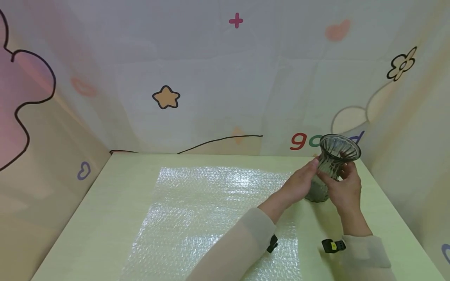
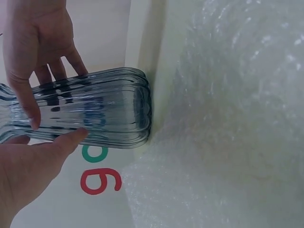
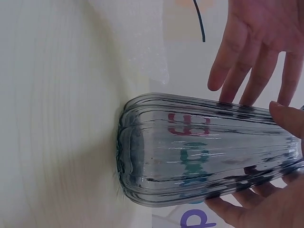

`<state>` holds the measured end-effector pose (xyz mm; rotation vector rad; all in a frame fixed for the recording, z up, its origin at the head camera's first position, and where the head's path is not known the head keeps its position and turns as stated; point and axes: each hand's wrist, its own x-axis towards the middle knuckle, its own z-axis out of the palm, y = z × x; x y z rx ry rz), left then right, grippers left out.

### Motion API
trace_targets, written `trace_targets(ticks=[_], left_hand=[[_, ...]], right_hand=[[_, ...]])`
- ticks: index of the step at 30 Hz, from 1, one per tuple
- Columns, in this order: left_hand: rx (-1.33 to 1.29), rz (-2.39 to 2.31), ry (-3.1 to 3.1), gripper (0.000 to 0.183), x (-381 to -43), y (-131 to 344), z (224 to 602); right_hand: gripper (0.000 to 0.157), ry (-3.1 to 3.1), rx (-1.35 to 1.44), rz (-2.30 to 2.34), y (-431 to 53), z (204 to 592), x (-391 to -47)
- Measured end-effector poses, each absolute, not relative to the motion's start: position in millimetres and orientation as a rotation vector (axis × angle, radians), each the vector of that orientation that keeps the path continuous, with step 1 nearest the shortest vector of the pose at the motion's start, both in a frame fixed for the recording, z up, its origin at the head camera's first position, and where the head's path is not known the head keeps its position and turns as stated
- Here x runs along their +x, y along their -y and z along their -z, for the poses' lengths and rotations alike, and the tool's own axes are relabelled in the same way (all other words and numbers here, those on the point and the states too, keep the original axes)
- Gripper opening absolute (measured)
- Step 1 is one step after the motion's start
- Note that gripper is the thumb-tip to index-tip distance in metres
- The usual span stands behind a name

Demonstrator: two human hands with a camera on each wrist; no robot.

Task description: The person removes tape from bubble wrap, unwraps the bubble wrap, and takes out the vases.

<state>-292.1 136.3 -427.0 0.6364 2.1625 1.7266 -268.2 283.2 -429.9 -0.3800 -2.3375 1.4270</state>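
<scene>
A grey-tinted clear glass vase (image 1: 318,189) with ribbed sides and a flared rim is upright, leaning slightly, at the right rear of the table. My right hand (image 1: 346,189) grips it near the narrow neck, the thumb across the front and the fingers round the right side. Against its left side lies my left hand (image 1: 300,185), its fingers mostly straight in the right wrist view. The vase's base (image 3: 130,152) is at the tabletop; whether it bears its full weight there I cannot tell. In the left wrist view the vase body (image 2: 114,109) shows between both hands.
A sheet of bubble wrap (image 1: 197,218) lies flat over the middle of the pale table (image 1: 95,218), left of the vase. Printed cloth (image 1: 211,78) hangs behind the table and along both sides, close to the vase.
</scene>
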Motion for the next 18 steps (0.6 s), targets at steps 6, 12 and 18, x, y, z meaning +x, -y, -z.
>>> trace_targets(ticks=[6,12,18], left_hand=[[0.589,-1.713,-2.171,0.057,-282,-131,418],[0.602,-1.682,-2.211,0.055,-276,-122,411],[0.634,-1.659,-2.218,0.056,-272,-114,408]], right_hand=[[0.081,2.411,-0.318,-1.463,-287,429,-263],[0.089,2.457,-0.286,-1.431,-290,424,-258],[0.090,2.411,-0.434,-1.391,-286,415,-248]])
